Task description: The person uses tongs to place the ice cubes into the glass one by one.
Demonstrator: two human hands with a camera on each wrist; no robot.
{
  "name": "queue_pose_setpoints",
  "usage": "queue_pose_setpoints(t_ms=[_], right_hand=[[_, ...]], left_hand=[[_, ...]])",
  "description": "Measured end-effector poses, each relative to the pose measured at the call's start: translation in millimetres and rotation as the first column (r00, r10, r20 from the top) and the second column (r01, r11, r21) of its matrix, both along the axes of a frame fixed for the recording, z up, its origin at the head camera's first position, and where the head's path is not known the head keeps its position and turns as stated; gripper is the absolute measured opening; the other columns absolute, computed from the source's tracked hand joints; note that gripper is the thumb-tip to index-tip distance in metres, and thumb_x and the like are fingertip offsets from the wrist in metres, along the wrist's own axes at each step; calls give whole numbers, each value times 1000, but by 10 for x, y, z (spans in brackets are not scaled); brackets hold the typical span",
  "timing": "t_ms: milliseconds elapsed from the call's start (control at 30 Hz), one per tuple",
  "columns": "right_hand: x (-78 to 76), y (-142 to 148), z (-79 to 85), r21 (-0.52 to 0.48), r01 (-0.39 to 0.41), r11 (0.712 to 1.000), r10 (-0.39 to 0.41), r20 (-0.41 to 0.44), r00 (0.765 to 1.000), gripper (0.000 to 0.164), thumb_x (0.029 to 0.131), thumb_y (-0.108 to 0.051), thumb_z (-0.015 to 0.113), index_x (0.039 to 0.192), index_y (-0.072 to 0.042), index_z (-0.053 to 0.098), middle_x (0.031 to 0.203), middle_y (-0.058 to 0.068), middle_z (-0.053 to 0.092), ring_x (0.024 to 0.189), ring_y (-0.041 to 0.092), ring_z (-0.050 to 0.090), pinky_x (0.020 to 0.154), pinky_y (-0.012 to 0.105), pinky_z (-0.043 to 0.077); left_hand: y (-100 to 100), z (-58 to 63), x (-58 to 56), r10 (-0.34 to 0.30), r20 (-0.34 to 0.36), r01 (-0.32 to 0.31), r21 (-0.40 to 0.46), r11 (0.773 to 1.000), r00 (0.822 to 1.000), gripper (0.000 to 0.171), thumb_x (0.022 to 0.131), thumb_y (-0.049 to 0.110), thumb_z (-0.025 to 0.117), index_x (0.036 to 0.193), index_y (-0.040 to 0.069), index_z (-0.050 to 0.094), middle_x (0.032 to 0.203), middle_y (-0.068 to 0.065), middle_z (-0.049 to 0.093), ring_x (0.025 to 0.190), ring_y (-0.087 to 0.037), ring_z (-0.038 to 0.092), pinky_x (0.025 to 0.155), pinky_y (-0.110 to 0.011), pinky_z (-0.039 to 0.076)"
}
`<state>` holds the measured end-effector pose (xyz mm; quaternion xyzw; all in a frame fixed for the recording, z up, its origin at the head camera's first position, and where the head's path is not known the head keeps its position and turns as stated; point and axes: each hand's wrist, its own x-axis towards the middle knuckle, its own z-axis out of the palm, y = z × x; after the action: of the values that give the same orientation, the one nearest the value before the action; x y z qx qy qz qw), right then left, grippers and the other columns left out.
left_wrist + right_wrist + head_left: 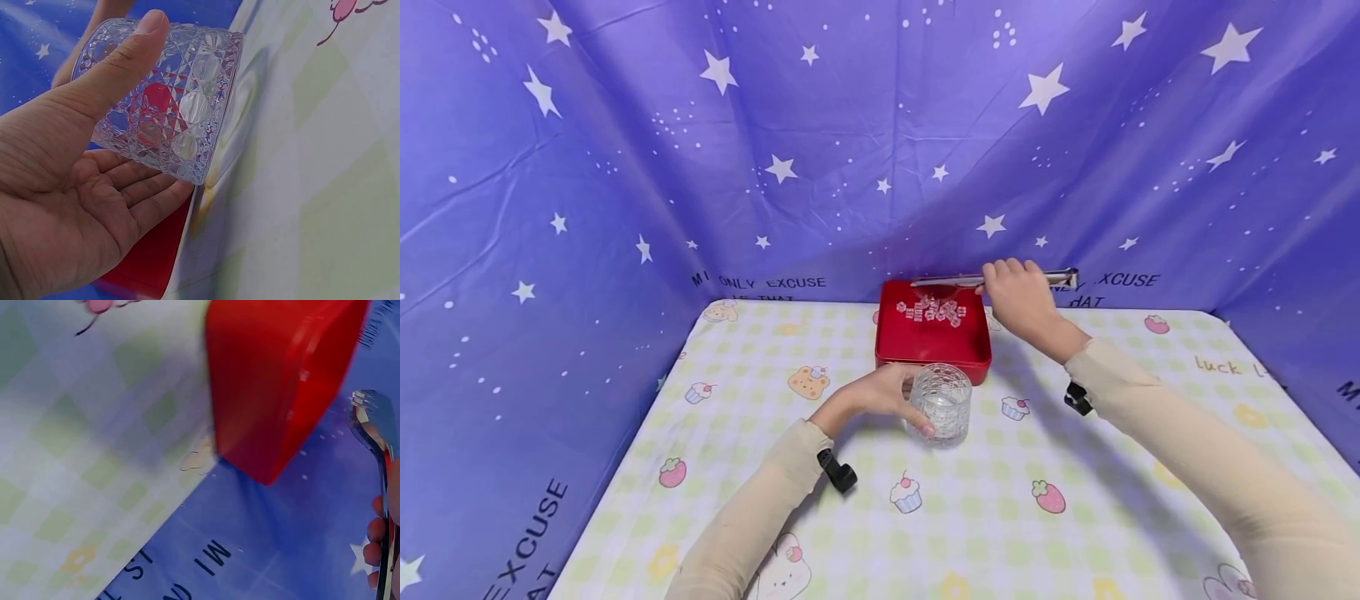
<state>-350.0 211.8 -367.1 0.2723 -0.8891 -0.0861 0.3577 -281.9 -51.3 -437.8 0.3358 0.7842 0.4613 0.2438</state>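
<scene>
Holding the glass [944,404] in the left hand [883,392], with thumb and fingers on opposite sides, upright and apparently on the surface [985,542], just in front of the red box [928,342]. Gripping the tongs [951,281] in the right hand [1020,298], with fingers curled round them and their tips above the box. Likely at an early stage, with many clear cubes [952,314] in the box and none discernible at the tips or in the patterned glass, so apparently left to pick up.

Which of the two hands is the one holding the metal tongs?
The right hand: its fingers grip the metal tongs. The left hand instead has its thumb and fingers around the clear patterned tumbler.
</scene>
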Motion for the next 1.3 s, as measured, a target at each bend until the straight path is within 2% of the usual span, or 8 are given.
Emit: queue_pose_setpoints(t_ms=[167, 300, 600, 767, 867, 967, 1133, 1300], right_hand=[[75, 84, 155, -129, -41, 991, 35, -48, 998, 32, 97, -19, 66, 78, 1, 52, 62, 16, 53, 55, 36, 53, 44, 42, 42], [150, 159, 281, -215, -53, 975, 54, -4, 999, 34, 96, -22, 68, 77, -1, 50, 58, 12, 48, 49, 34, 49, 38, 44, 38], [346, 309, 415, -230, -33, 973, 56, 91, 994, 32, 95, -26, 69, 76, -7, 51, 55, 5, 42, 44, 25, 41, 36, 33, 24], [471, 375, 447, -200, -141, 970, 162, 92, 982, 48, 106, -47, 45, 76, -10, 52, 55, 1, 41, 44, 17, 34, 40, 27, 17], [548, 394, 471, -173, -225, 959, 243, 93, 966, 61, 106, -58, 28, 74, -12, 52, 53, -3, 37, 44, 12, 28, 42, 25, 13], [621, 388, 501, -126, -274, 953, 288, 110, 951, 63, 106, -59, 24, 72, -13, 50, 52, -5, 33, 45, 9, 25, 44, 24, 11], [731, 337, 550, -37, -287, 957, 288, 208, 935, 42, 106, -41, 51, 73, -14, 50, 55, -7, 38, 47, 8, 28, 43, 23, 15], [799, 265, 541, 13, -295, 956, 280, 273, 920, 28, 89, -22, 76, 74, -15, 53, 57, -8, 41, 49, 7, 30, 42, 22, 19]], left_hand=[[-2, 3, 3, 6, -3, -6, -13, 1000, 1000, 71, 71, 18, 94, 135, 13, 63, 128, 4, 68, 121, -5, 58, 112, -25, 44], [-9, -2, -7, 10, -14, -11, -26, 1000, 1000, 71, 71, 20, 94, 135, 14, 63, 127, 5, 68, 120, -4, 57, 111, -25, 44], [-19, -3, -18, -9, -22, 9, -13, 1000, 1000, 72, 73, 19, 93, 137, 12, 62, 132, 1, 67, 125, -10, 57, 114, -28, 43], [-14, -6, -22, -17, -15, 17, -9, 1000, 1000, 72, 73, 17, 93, 136, 10, 62, 131, -1, 67, 124, -12, 58, 112, -28, 45], [-6, -17, -19, -21, -22, 21, -11, 1000, 1000, 72, 73, 18, 93, 137, 10, 61, 132, -1, 67, 125, -11, 57, 113, -27, 44], [1, -32, -10, -21, -19, 20, -8, 1000, 1000, 71, 73, 17, 93, 136, 9, 62, 131, -2, 68, 124, -10, 58, 111, -26, 45], [15, -43, 9, 2, -15, -2, 5, 1000, 1000, 67, 72, 15, 94, 132, 9, 64, 125, -2, 71, 118, -10, 62, 108, -26, 48], [50, -28, 31, 67, -98, -68, -8, 998, 993, 71, 68, 23, 97, 131, 12, 66, 124, 2, 72, 116, -9, 64, 104, -26, 52]])
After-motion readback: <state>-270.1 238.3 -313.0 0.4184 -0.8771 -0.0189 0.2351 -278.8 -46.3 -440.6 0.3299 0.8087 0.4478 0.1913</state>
